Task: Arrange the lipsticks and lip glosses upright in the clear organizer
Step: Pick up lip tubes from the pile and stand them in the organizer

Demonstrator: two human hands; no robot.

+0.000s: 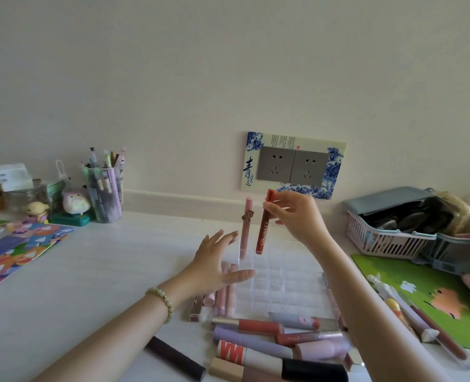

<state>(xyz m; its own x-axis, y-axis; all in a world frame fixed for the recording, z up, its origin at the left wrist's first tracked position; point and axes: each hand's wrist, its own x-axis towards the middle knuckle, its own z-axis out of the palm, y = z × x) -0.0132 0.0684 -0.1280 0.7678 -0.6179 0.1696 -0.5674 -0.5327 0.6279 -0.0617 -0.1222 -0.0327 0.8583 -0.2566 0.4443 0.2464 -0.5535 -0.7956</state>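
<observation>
Right hand (297, 219): fingertips and thumb pinched on the cap end of a red lip gloss (262, 232), which hangs nearly upright, slightly tilted, its lower tip just above the far-left cells of the clear organizer (289, 282). Left hand (214, 266): open, fingers spread and straight, holding nothing, with the thumb lying at the organizer's left wall; contact with that wall cannot be confirmed. Pink tube (246, 227): upright at the organizer's far-left corner, just left of the red one and apparently seated in a cell. The other cells look unfilled. Loose tubes (269, 343): a heap lying flat on the table (104, 271) at the organizer's near edge, with more along its left and right sides. Step in hand, by judgement: seating the second item, task barely begun. Next move calls for centring the tip over one cell, lowering it straight down and releasing, while the left hand steadies the light tray.
</observation>
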